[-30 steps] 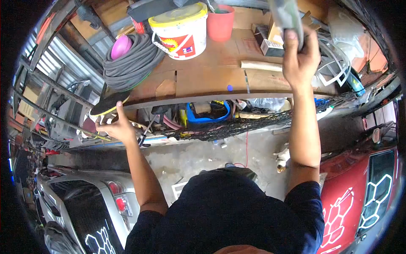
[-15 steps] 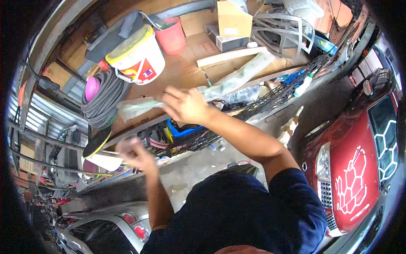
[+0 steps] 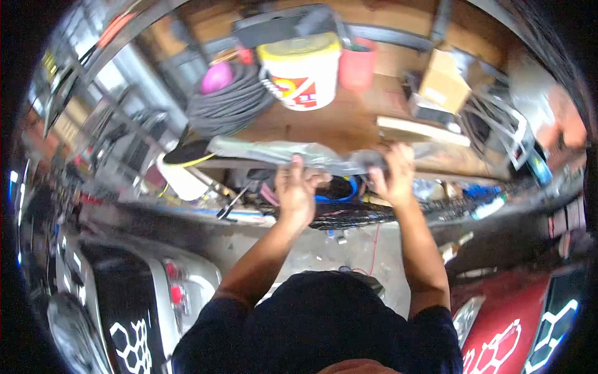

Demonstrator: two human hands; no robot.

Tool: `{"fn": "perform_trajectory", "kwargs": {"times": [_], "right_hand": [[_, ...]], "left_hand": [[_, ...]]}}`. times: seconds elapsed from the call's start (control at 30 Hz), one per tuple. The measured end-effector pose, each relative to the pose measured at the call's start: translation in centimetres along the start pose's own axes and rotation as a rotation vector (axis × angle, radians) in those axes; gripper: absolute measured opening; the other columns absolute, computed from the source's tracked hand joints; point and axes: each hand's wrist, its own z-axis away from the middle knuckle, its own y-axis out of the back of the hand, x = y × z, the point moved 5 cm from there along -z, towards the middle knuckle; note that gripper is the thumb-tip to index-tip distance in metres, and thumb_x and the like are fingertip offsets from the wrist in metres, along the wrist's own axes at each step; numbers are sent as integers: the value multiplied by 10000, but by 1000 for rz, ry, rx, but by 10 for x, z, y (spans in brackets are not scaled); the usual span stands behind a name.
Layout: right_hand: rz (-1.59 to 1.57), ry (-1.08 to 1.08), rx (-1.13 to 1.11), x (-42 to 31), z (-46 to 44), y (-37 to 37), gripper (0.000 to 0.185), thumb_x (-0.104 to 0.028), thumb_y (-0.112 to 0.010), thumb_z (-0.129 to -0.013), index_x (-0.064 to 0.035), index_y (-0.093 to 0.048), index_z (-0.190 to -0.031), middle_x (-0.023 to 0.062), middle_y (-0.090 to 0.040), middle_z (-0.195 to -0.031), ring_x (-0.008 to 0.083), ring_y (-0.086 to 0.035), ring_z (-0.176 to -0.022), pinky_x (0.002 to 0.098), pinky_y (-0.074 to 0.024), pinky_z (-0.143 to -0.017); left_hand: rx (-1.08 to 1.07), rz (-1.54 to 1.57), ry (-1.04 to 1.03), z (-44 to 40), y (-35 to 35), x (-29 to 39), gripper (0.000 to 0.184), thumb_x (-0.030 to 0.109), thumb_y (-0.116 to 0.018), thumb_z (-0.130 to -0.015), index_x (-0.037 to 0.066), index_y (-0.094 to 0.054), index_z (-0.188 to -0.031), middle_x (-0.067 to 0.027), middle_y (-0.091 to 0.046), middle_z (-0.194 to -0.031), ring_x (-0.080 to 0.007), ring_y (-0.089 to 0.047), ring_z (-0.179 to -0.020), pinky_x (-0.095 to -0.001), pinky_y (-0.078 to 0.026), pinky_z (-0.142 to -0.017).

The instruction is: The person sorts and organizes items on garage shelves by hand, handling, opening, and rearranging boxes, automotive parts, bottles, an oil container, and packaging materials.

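A long, crinkled clear plastic sleeve [image 3: 249, 149] lies along the front of the wooden shelf [image 3: 299, 132]. My left hand [image 3: 296, 193] is at its lower edge, palm partly showing, the thumb apart and one fingertip against the plastic. Farther right, my right hand [image 3: 397, 171] curls over the sleeve, fingers on top and thumb on the near side. The plastic is bunched between both hands. What the sleeve contains is blurred. A white bucket with a yellow lid [image 3: 302, 71] stands behind it, and a pale wooden strip [image 3: 423, 131] lies behind my right hand.
A coiled grey hose [image 3: 230, 103] with a pink bowl [image 3: 217, 78] sits left; a red bucket [image 3: 357, 65] and cardboard box [image 3: 443, 84] stand at the back. Black netting [image 3: 349, 216] hangs below the shelf. A silver car [image 3: 193, 268] and red car [image 3: 498, 318] flank me.
My view has turned left and levelled. My left hand has come in from the left to the sleeve's edge; my right hand has moved right along it. The sleeve now lies more parallel to the shelf.
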Motion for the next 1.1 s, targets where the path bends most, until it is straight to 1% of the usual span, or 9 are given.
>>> {"fn": "perform_trajectory", "kwargs": {"times": [0.17, 0.33, 0.4, 0.47, 0.6, 0.63, 0.7, 0.9, 1.1], "right_hand": [[146, 57, -103, 7, -9, 17, 474, -102, -759, -787, -102, -683, -1255, 124, -665, -1151, 338, -617, -1039, 484, -451, -929], [116, 24, 104, 20, -62, 48, 296, -7, -684, -900, -23, -689, -1196, 192, -659, -997, 408, -656, -884, 481, -528, -782], [153, -6, 152, 31, -97, 62, 221, -44, -674, -945, -16, -687, -1164, 209, -667, -973, 414, -678, -859, 480, -533, -754], [179, -61, 52, 43, -137, 71, 206, -100, -663, -985, -9, -682, -1169, 242, -678, -954, 430, -686, -876, 486, -538, -776], [154, -117, 32, 84, -213, 72, 337, -295, -587, -1062, 5, -684, -1181, 301, -711, -989, 503, -682, -917, 529, -539, -818], [162, -74, 72, 100, -232, 66, 401, -352, -568, -1066, 11, -685, -1188, 302, -714, -1006, 514, -681, -929, 542, -537, -826], [223, -108, 11, 157, -272, 44, 519, -448, -521, -1070, 19, -676, -1235, 314, -707, -1081, 526, -671, -1000, 553, -528, -894], [529, -98, -49, 266, -353, -36, 599, -478, -495, -1059, -69, -503, -1496, 258, -518, -1503, 457, -459, -1400, 528, -349, -1177], [798, -144, 67, 381, -357, -27, 618, -452, -526, -1044, -95, -470, -1546, 229, -490, -1559, 418, -414, -1470, 513, -313, -1226]], "left_hand": [[-78, 27, -93, -36, -20, 63, 224, 323, -655, -1057, 104, -611, -1069, -61, -704, -915, -179, -703, -765, -366, -612, -671], [-247, -190, -160, -59, -36, 91, 322, 298, -632, -1069, 51, -595, -1272, -134, -737, -1063, -251, -756, -903, -390, -635, -789], [-304, -469, -273, -67, -32, 91, 390, 257, -641, -1065, 15, -582, -1365, -170, -730, -1161, -250, -752, -980, -379, -618, -855], [-256, -950, -511, -81, -12, 74, 308, 224, -667, -1049, 6, -653, -1266, -143, -742, -1147, -224, -735, -1042, -354, -591, -898], [-56, -1312, -680, -97, 18, 47, 288, 226, -770, -953, 2, -711, -1123, -170, -746, -1064, -341, -728, -986, -400, -559, -910], [-69, -1280, -741, -97, 15, 43, 300, 233, -780, -932, 11, -700, -1116, -201, -718, -1046, -402, -698, -978, -439, -545, -900], [-83, -1384, -772, -92, 6, 46, 292, 238, -768, -939, 10, -689, -1104, -202, -706, -1043, -405, -686, -985, -458, -540, -894], [-78, -1432, -793, -96, 12, 43, 258, 232, -749, -942, 18, -675, -1066, -202, -691, -1032, -414, -663, -970, -480, -528, -860], [-24, -1426, -786, -94, 11, 45, 209, 211, -741, -939, 14, -690, -984, -203, -705, -977, -418, -667, -928, -480, -527, -842]]}}
